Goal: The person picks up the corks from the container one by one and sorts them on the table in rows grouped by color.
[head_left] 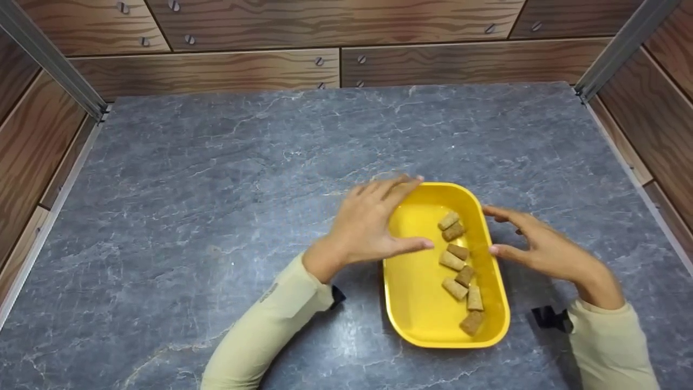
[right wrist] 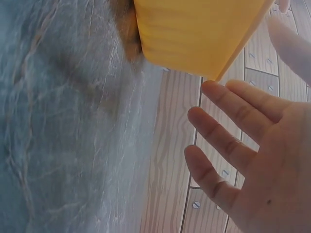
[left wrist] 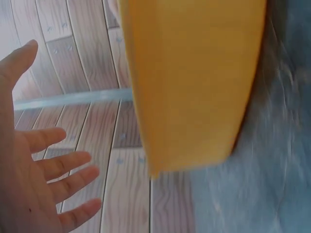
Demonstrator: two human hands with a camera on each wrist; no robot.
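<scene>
A deep yellow plastic tub (head_left: 414,319) with rounded corners stands on the table, its long side running away from me. Along the right half of its floor lie several short, stubby tan and brown pieces (head_left: 452,260) that look like corks. My left hand (head_left: 373,219) hovers at the tub's left rim, fingers extended and thumb reaching over the inside. In the left wrist view, a gap separates its spread fingers from the tub wall. At the right rim is my right hand (head_left: 547,246), fingers loosely extended, with the fingertips and thumb tip right by the edge. Neither hand grips anything.
Under the tub is a grey marble-patterned tabletop (head_left: 216,179). Wood-patterned panels (head_left: 260,70) enclose it at the back and sides, with metal posts (head_left: 59,65) in the corners. A black wrist mount (head_left: 551,318) sticks out by the right sleeve.
</scene>
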